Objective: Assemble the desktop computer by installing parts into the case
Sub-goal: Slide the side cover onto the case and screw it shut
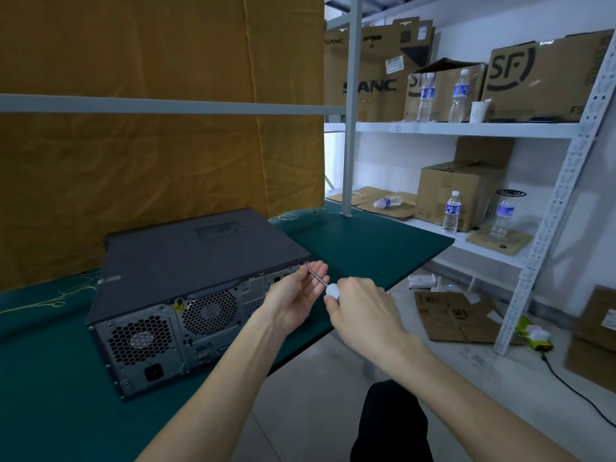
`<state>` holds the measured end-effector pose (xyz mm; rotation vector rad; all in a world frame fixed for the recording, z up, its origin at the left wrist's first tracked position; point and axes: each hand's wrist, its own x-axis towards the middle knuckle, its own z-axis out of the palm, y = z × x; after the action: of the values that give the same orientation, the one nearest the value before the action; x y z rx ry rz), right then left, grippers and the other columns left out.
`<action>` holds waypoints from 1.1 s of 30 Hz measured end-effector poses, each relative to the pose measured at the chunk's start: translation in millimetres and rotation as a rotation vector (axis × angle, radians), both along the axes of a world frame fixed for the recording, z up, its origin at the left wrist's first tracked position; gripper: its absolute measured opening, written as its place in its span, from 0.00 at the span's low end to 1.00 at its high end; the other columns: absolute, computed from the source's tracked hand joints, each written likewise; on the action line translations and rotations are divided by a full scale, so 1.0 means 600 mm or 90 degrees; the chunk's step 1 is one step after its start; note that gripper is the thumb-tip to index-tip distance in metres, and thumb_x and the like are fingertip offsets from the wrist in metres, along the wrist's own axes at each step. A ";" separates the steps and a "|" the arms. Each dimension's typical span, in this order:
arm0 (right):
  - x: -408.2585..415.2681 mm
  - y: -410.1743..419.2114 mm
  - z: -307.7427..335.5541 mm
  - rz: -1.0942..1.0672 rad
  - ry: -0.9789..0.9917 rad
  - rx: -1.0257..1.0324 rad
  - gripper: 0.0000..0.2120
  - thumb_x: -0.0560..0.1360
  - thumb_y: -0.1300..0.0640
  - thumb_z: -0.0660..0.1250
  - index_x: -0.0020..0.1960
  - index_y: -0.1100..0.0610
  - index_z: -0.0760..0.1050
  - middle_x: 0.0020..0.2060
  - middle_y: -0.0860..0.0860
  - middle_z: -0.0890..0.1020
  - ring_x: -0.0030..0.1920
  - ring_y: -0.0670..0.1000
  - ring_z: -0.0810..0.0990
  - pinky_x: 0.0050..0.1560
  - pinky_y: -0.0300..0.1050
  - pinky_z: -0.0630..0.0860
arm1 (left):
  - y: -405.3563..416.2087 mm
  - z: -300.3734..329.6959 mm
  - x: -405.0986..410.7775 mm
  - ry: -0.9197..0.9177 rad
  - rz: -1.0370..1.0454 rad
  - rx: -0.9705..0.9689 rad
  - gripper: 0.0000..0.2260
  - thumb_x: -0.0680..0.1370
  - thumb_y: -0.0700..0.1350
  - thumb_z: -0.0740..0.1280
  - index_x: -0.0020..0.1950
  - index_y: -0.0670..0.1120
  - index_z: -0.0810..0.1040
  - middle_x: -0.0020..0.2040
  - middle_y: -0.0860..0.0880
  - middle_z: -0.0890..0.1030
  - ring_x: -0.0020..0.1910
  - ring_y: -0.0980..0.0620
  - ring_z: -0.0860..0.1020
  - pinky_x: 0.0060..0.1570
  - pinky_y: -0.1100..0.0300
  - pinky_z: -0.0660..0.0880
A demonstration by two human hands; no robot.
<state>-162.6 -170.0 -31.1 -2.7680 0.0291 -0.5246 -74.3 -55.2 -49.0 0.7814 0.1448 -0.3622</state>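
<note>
A dark grey desktop computer case point(186, 261) lies flat on the green table point(50, 411), lid closed, with its rear panel of fan grilles and ports facing me. A screwdriver point(318, 278) with a whitish handle and a thin metal shaft points at the case's upper right rear corner. My right hand point(363, 308) grips the handle. My left hand point(296, 291) is palm up under the shaft, its fingers steadying the shaft near the tip. The tip touches the case's rear edge; any screw there is too small to see.
A yellow cloth point(150, 128) hangs behind the table. White metal shelving point(466, 130) to the right holds cardboard boxes and several water bottles. Flattened cardboard point(456, 315) and a cable lie on the floor. My dark-clad knee point(393, 421) shows below the table's edge.
</note>
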 end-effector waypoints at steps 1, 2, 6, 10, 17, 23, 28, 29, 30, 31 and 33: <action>-0.003 -0.001 0.001 0.000 0.001 0.024 0.10 0.82 0.49 0.64 0.53 0.54 0.68 0.46 0.52 0.79 0.43 0.57 0.78 0.39 0.46 0.68 | -0.001 0.002 0.000 0.005 0.007 0.007 0.11 0.86 0.39 0.60 0.54 0.34 0.79 0.50 0.40 0.85 0.48 0.48 0.84 0.45 0.54 0.80; -0.009 -0.002 0.001 -0.006 -0.002 0.039 0.13 0.81 0.49 0.66 0.57 0.55 0.66 0.48 0.52 0.79 0.45 0.57 0.81 0.38 0.46 0.69 | -0.002 0.003 0.002 0.009 0.015 0.018 0.09 0.85 0.39 0.62 0.52 0.34 0.79 0.49 0.41 0.85 0.47 0.49 0.84 0.47 0.53 0.80; -0.025 -0.006 -0.012 -0.015 -0.030 -0.016 0.13 0.80 0.52 0.67 0.59 0.55 0.66 0.51 0.50 0.78 0.46 0.53 0.81 0.36 0.41 0.67 | -0.009 0.002 0.004 0.008 0.045 0.061 0.08 0.83 0.40 0.66 0.55 0.35 0.79 0.49 0.42 0.84 0.45 0.51 0.83 0.44 0.57 0.82; -0.003 -0.018 -0.003 0.009 0.111 0.310 0.16 0.83 0.46 0.60 0.49 0.58 0.76 0.34 0.49 0.84 0.27 0.42 0.75 0.30 0.41 0.66 | -0.004 0.005 -0.001 -0.001 -0.042 0.014 0.12 0.86 0.42 0.60 0.58 0.33 0.77 0.50 0.40 0.86 0.43 0.50 0.86 0.37 0.59 0.83; -0.011 -0.021 -0.005 -0.011 0.100 0.211 0.20 0.73 0.41 0.72 0.55 0.49 0.67 0.40 0.45 0.78 0.34 0.44 0.77 0.29 0.41 0.66 | -0.007 0.013 -0.002 0.008 -0.012 0.102 0.07 0.82 0.39 0.67 0.50 0.35 0.80 0.38 0.44 0.86 0.39 0.52 0.85 0.36 0.61 0.83; 0.003 -0.015 -0.008 0.015 0.146 0.497 0.12 0.81 0.44 0.64 0.52 0.54 0.73 0.35 0.50 0.86 0.28 0.46 0.75 0.29 0.41 0.69 | 0.007 0.002 0.002 -0.013 -0.040 0.090 0.09 0.84 0.39 0.64 0.57 0.34 0.79 0.45 0.41 0.87 0.40 0.52 0.87 0.38 0.59 0.84; -0.002 -0.022 -0.008 0.023 0.191 0.373 0.20 0.75 0.42 0.72 0.56 0.53 0.69 0.42 0.49 0.82 0.29 0.45 0.75 0.26 0.39 0.64 | 0.001 0.003 0.004 -0.010 0.025 0.194 0.09 0.79 0.38 0.72 0.55 0.32 0.82 0.45 0.40 0.87 0.41 0.51 0.86 0.41 0.60 0.84; -0.004 -0.023 -0.019 -0.003 0.110 0.216 0.20 0.74 0.44 0.74 0.55 0.50 0.65 0.42 0.47 0.78 0.32 0.43 0.74 0.28 0.38 0.64 | -0.004 0.004 0.002 -0.009 0.040 0.213 0.09 0.77 0.39 0.75 0.52 0.33 0.83 0.44 0.41 0.87 0.39 0.51 0.86 0.40 0.61 0.84; -0.004 -0.022 -0.028 -0.010 0.032 0.115 0.19 0.75 0.47 0.74 0.53 0.48 0.63 0.42 0.45 0.76 0.33 0.42 0.73 0.28 0.37 0.63 | -0.007 0.005 0.001 -0.007 0.045 0.221 0.09 0.76 0.40 0.76 0.49 0.34 0.84 0.42 0.42 0.87 0.39 0.52 0.85 0.38 0.62 0.84; -0.006 -0.020 -0.031 -0.001 -0.024 0.100 0.16 0.77 0.49 0.72 0.51 0.49 0.64 0.40 0.45 0.76 0.33 0.42 0.73 0.28 0.36 0.62 | -0.008 0.007 0.000 -0.006 0.036 0.221 0.09 0.76 0.42 0.76 0.48 0.35 0.83 0.41 0.43 0.86 0.39 0.52 0.84 0.37 0.61 0.84; 0.002 -0.025 -0.022 0.010 0.001 0.224 0.11 0.79 0.48 0.68 0.47 0.52 0.69 0.36 0.47 0.80 0.35 0.45 0.77 0.31 0.40 0.68 | -0.005 0.011 -0.002 -0.007 -0.016 0.184 0.08 0.81 0.43 0.70 0.50 0.37 0.82 0.40 0.44 0.86 0.40 0.51 0.84 0.38 0.58 0.83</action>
<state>-161.5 -184.9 -44.5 -2.4239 0.0904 -0.4640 -75.3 -58.3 -42.1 1.0703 0.1794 -0.3645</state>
